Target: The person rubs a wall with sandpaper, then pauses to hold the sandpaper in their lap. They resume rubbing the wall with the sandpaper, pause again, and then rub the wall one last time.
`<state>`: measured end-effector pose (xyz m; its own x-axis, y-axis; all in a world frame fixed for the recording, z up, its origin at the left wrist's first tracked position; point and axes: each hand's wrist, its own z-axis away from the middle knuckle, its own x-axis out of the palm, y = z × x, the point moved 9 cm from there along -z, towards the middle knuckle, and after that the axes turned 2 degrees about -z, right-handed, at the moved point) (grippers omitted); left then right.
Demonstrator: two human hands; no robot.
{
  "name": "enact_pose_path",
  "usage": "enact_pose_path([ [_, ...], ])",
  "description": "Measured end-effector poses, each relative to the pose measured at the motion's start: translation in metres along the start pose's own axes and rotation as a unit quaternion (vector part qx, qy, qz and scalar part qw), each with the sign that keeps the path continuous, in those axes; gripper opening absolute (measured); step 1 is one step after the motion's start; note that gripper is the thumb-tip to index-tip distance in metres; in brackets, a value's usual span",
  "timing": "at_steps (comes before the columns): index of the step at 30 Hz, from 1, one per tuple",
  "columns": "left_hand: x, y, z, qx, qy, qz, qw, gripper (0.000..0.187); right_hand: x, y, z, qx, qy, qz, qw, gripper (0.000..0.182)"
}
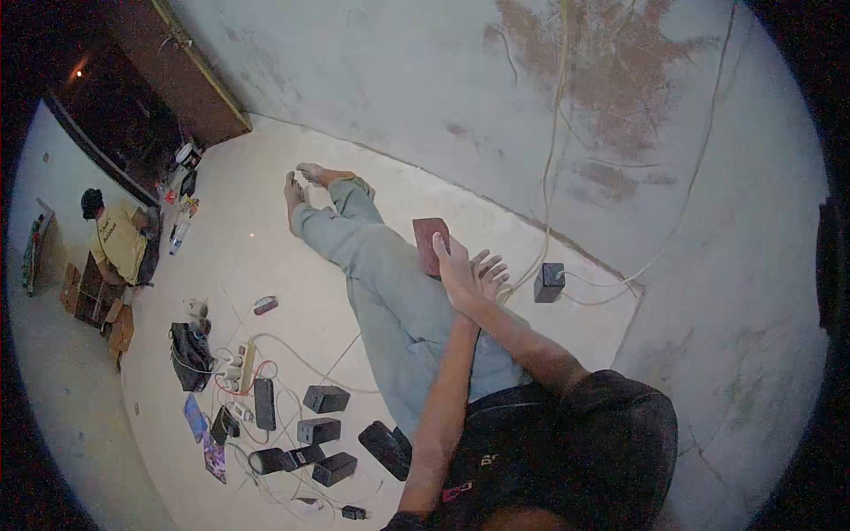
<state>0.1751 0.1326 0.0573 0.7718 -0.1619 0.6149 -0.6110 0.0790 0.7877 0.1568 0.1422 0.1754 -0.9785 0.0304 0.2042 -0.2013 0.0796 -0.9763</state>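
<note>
My right hand (455, 265) is closed on a dark red flat rectangular object (429, 239), which I cannot identify more exactly; the thumb lies across its face. My left hand (489, 273) has its fingers spread and holds nothing. At the wrists my forearms cross, the right one lying over the left, above my outstretched legs (390, 274) in grey-green trousers. Nearest to my left hand on the floor stands a black box-shaped device (549, 282) with a pale cable plugged into it.
Several black box-shaped devices (319, 431) lie on the floor at lower left among cables, a power strip (247, 367) and a black bag (189, 357). A person in a yellow shirt (122, 241) sits at far left near cardboard boxes (120, 326). A stained wall (425, 97) runs along the right.
</note>
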Motion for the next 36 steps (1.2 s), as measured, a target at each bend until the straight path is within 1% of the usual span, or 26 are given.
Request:
enact_pose_path([
  [1, -0.001, 0.000, -0.001, -0.001, 0.010, 0.024, 1.000, 0.054, 0.000, 0.003, 0.000, 0.006, -0.001, -0.024, 1.000, 0.044],
  [5, -0.002, -0.002, -0.001, -0.010, 0.011, 0.053, 0.998, 0.054, -0.001, 0.006, -0.005, -0.015, 0.009, 0.001, 1.000, 0.044],
  [7, -0.004, -0.002, -0.001, -0.003, 0.017, 0.062, 0.998, 0.053, -0.002, 0.005, -0.005, 0.016, 0.012, 0.033, 0.999, 0.045],
  [8, -0.005, -0.003, -0.002, -0.003, 0.017, 0.062, 0.998, 0.053, -0.002, -0.002, -0.002, 0.016, 0.012, 0.033, 0.999, 0.045],
  [10, -0.006, -0.003, -0.003, 0.004, 0.015, 0.023, 1.000, 0.052, -0.002, -0.012, 0.005, 0.025, 0.006, 0.010, 1.000, 0.043],
  [14, -0.001, 0.001, 0.000, 0.021, 0.002, 0.033, 0.999, 0.053, -0.002, 0.001, -0.003, 0.000, -0.002, 0.040, 0.999, 0.043],
  [16, 0.001, 0.004, 0.001, 0.032, 0.001, -0.023, 0.999, 0.054, 0.000, 0.003, -0.002, 0.015, -0.005, -0.009, 1.000, 0.043],
  [17, 0.000, 0.005, 0.000, 0.032, 0.001, -0.022, 0.999, 0.054, 0.000, 0.000, -0.001, 0.015, -0.005, -0.009, 1.000, 0.043],
  [19, -0.004, -0.004, -0.002, -0.022, 0.010, 0.098, 0.995, 0.054, -0.003, -0.005, 0.001, 0.014, 0.003, 0.050, 0.999, 0.043],
  [20, -0.004, -0.005, -0.002, -0.022, 0.011, 0.099, 0.995, 0.054, -0.002, -0.001, 0.000, 0.015, 0.003, 0.050, 0.999, 0.043],
  [22, -0.006, -0.004, -0.003, -0.005, 0.015, 0.016, 1.000, 0.054, -0.001, 0.004, -0.003, 0.003, 0.019, -0.019, 1.000, 0.043],
  [23, -0.007, -0.005, -0.004, -0.004, 0.015, 0.016, 1.000, 0.054, -0.003, 0.006, -0.004, 0.003, 0.019, -0.019, 1.000, 0.043],
  [25, -0.006, -0.007, -0.004, -0.037, 0.020, 0.104, 0.994, 0.053, -0.006, 0.013, -0.007, 0.028, 0.000, 0.049, 0.998, 0.042],
  [26, -0.002, -0.003, -0.003, -0.035, 0.021, 0.103, 0.994, 0.053, -0.004, 0.015, -0.007, 0.028, -0.001, 0.048, 0.998, 0.042],
  [28, -0.007, -0.010, -0.001, -0.068, 0.071, 0.107, 0.989, 0.052, -0.003, 0.014, -0.007, 0.006, 0.011, -0.015, 1.000, 0.042],
  [29, -0.009, -0.012, -0.001, -0.068, 0.071, 0.107, 0.989, 0.052, -0.002, 0.014, -0.007, 0.006, 0.010, -0.015, 1.000, 0.042],
  [31, -0.002, -0.003, -0.001, 0.006, -0.009, 0.066, 0.998, 0.051, -0.003, 0.012, -0.007, 0.004, 0.021, -0.027, 0.999, 0.042],
  [32, 0.002, 0.000, -0.001, 0.006, -0.010, 0.067, 0.998, 0.051, -0.003, 0.025, -0.012, 0.003, 0.021, -0.026, 0.999, 0.042],
  [33, 0.002, 0.000, 0.000, -0.020, 0.010, 0.091, 0.996, 0.051, -0.004, 0.036, -0.018, -0.009, 0.034, -0.015, 0.999, 0.042],
  [34, -0.004, -0.007, -0.001, -0.045, 0.030, 0.114, 0.992, 0.051, -0.003, 0.030, -0.018, -0.021, 0.047, -0.005, 0.999, 0.042],
  [35, -0.007, -0.010, -0.002, -0.044, 0.030, 0.114, 0.992, 0.051, -0.005, 0.026, -0.016, -0.021, 0.046, -0.005, 0.999, 0.042],
  [36, -0.006, -0.008, -0.003, -0.026, 0.006, 0.052, 0.998, 0.047, -0.006, 0.023, -0.013, -0.014, 0.035, -0.002, 0.999, 0.042],
])
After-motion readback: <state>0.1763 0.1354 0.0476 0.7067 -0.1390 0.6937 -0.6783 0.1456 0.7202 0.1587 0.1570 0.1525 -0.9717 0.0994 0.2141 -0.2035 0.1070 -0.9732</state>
